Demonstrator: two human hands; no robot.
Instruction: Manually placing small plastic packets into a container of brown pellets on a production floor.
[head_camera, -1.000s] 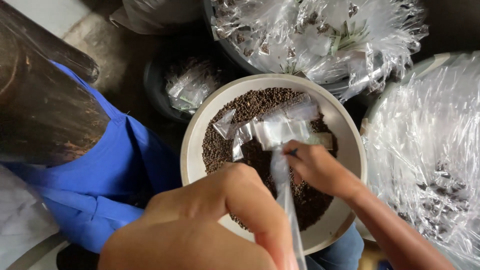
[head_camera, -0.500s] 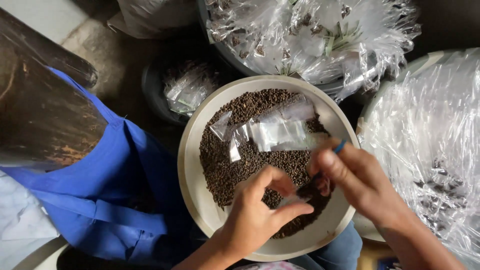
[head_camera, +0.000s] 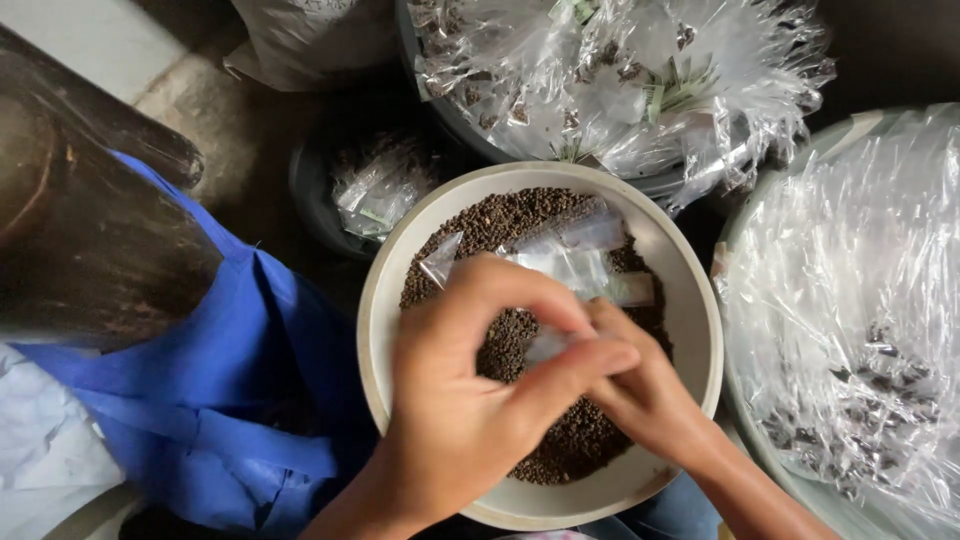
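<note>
A cream round bowl (head_camera: 690, 300) full of small dark brown grains (head_camera: 520, 215) sits below me. Several little clear plastic bags (head_camera: 580, 255) lie on the grains at the bowl's far side. My left hand (head_camera: 480, 390) and my right hand (head_camera: 650, 390) meet over the bowl's middle. Both pinch one small clear bag (head_camera: 545, 345) between their fingertips, just above the grains. Most of that bag is hidden by my fingers.
A dark tub (head_camera: 620, 90) heaped with filled clear bags stands behind the bowl. A large basin lined with clear plastic (head_camera: 850, 300) is at the right. A small dark pot (head_camera: 350, 190) holds a few bags. Blue cloth (head_camera: 220, 400) lies at the left.
My hands have come together over the bowl's middle and closed on a small bag. One second ago the left hand was raised close to the camera with a bag hanging from it.
</note>
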